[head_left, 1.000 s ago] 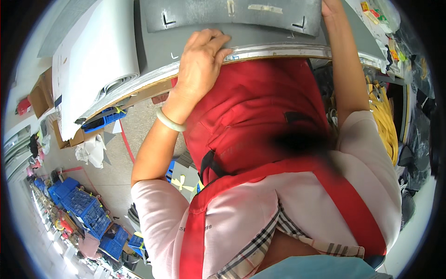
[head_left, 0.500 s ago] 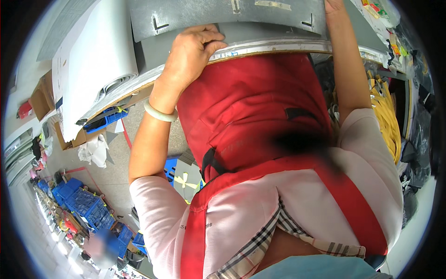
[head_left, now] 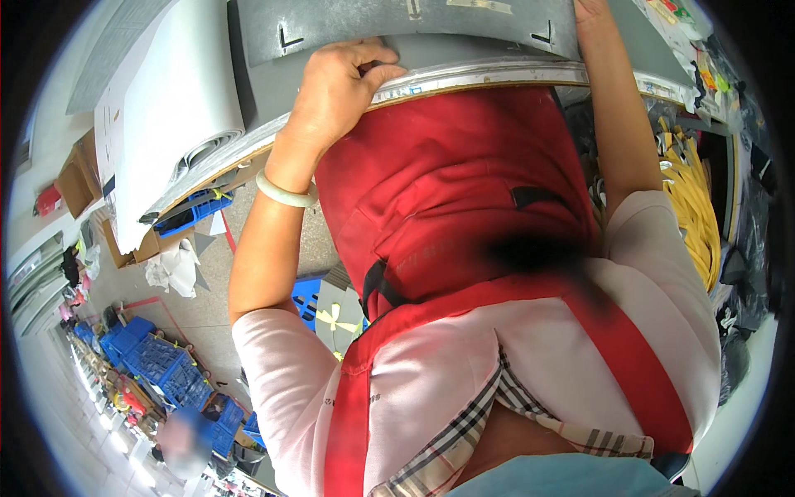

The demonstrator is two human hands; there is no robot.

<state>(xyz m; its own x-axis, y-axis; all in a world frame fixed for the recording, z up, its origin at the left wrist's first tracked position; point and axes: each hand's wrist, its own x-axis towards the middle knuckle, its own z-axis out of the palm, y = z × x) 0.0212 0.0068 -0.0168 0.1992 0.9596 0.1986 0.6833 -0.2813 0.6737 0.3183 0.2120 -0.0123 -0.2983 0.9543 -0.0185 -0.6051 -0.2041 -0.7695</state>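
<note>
A dark grey flat sheet [head_left: 489, 26] with L-shaped corner marks and strips of tape lies across the grey-topped table [head_left: 451, 51]. At its near left edge is my left hand [head_left: 338, 89], fingers curled and thumb bent toward them, just above the table's front edge. Whatever may be between those fingertips is hidden. My right hand [head_left: 590, 15] is beside the sheet's right end, partly cut off by the top of the picture, its fingers out of sight. A pale bangle [head_left: 283, 192] circles my left wrist.
Left of the sheet lies a big roll of white material [head_left: 186, 83]. Yellow strips [head_left: 689, 207] hang in a bundle below the table at the right. Blue crates [head_left: 161, 364], a cardboard box [head_left: 79, 170] and crumpled white paper [head_left: 174, 269] are at the left.
The sheet and table edge sit slightly higher in the picture. Both hands keep nearly the same places relative to the sheet.
</note>
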